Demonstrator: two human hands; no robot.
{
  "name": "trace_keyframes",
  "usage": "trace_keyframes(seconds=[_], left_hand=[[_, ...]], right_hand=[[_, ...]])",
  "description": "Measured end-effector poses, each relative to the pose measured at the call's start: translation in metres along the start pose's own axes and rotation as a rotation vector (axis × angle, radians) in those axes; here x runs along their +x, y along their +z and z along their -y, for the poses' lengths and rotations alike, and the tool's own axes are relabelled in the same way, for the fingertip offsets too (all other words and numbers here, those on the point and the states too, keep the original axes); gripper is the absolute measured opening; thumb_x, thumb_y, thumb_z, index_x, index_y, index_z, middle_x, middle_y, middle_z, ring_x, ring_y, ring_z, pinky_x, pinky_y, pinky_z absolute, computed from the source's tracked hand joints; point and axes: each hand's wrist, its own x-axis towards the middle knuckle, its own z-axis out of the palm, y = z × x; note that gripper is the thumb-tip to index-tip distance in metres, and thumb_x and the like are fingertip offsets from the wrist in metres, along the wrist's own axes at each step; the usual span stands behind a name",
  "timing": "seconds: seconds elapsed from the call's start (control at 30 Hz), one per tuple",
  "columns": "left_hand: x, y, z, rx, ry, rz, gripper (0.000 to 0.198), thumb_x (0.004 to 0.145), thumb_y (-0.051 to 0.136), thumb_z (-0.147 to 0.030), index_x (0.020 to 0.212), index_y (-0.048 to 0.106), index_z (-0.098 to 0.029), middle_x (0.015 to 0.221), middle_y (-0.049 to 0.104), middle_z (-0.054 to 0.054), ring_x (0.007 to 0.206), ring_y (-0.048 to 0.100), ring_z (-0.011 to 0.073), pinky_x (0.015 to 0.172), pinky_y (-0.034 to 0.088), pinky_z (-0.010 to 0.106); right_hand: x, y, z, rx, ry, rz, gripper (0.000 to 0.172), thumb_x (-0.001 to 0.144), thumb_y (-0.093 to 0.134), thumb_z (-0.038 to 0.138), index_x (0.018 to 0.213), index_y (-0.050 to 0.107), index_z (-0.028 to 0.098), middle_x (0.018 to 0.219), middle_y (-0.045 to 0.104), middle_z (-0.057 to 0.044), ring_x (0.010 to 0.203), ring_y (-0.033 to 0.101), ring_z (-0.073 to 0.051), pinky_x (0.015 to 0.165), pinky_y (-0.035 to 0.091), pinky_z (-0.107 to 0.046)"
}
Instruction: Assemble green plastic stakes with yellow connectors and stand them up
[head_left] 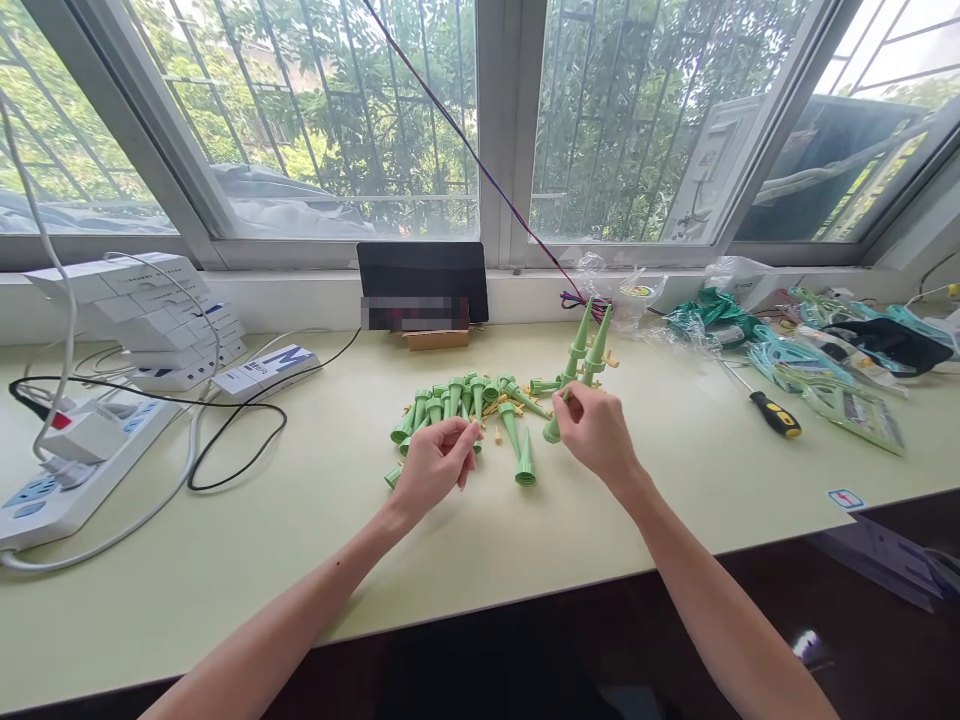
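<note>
Forearms [705,580] foremost; two spikes [597,352] slant steeply, tips up.

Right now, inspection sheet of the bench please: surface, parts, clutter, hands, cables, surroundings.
Surface: pale yellow-green table, front area bare.
Parts: green cones in a loose pile, some upright near the right hand; small yellow pieces among them.
Clutter: screwdriver and plastic packaging right; white boxes left.
Hands: left hand fingers curled, right fingers pinched; whether either holds anything is unclear.
Cables: black cable looped at left; power strip with plugs in.
Surroundings: windows, trees outside.
</note>
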Motion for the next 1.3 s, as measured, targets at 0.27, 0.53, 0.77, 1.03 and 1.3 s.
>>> trace_keyframes(seconds=[0.27,0.53,0.77,1.03,1.3], left_hand=[[-0.001,0.002,-0.001,0.005,0.012,0.020,0.033,0.089,0.056,-0.047,0.075,0.062,-0.017,0.052,0.056,-0.001,0.036,0.046,0.0076,0.034,0.032,0.018],[-0.001,0.002,-0.001,0.023,0.013,0.031,0.033,0.091,0.055,-0.045,0.074,0.060,-0.017,0.052,0.055,-0.002,0.035,0.044,0.0065,0.035,0.032,0.017],[-0.001,0.002,0.000,0.041,0.018,0.041,0.034,0.092,0.054,-0.045,0.073,0.059,-0.017,0.052,0.055,-0.002,0.036,0.044,0.0061,0.036,0.032,0.017],[0.000,0.002,0.004,0.061,0.006,0.054,0.035,0.092,0.053,-0.046,0.074,0.059,-0.017,0.053,0.055,-0.003,0.036,0.046,0.0059,0.036,0.033,0.017],[0.000,0.002,0.004,0.071,0.005,0.063,0.035,0.093,0.052,-0.045,0.075,0.058,-0.016,0.053,0.055,-0.003,0.036,0.045,0.0053,0.035,0.033,0.017]], right_hand=[[-0.007,-0.035,-0.044,-0.132,0.173,-0.052,0.024,0.083,0.051,0.031,0.062,0.049,0.021,0.051,0.049,0.001,0.048,0.040,-0.013,0.055,0.034,-0.027],[0.007,-0.032,-0.077,-0.108,0.249,-0.023,0.024,0.083,0.052,0.034,0.063,0.053,0.021,0.056,0.057,-0.002,0.051,0.045,-0.015,0.059,0.036,-0.029],[0.004,-0.029,-0.085,-0.114,0.288,0.096,0.019,0.081,0.055,0.032,0.068,0.059,0.019,0.066,0.064,-0.004,0.059,0.053,-0.016,0.060,0.039,-0.028],[0.024,-0.023,-0.090,-0.080,0.339,0.238,0.017,0.081,0.054,0.026,0.065,0.054,0.018,0.065,0.062,-0.002,0.055,0.056,-0.014,0.056,0.039,-0.025],[0.031,-0.008,-0.096,-0.019,0.288,0.198,0.010,0.076,0.054,0.019,0.071,0.063,0.017,0.069,0.067,-0.003,0.058,0.061,-0.014,0.063,0.044,-0.025]])
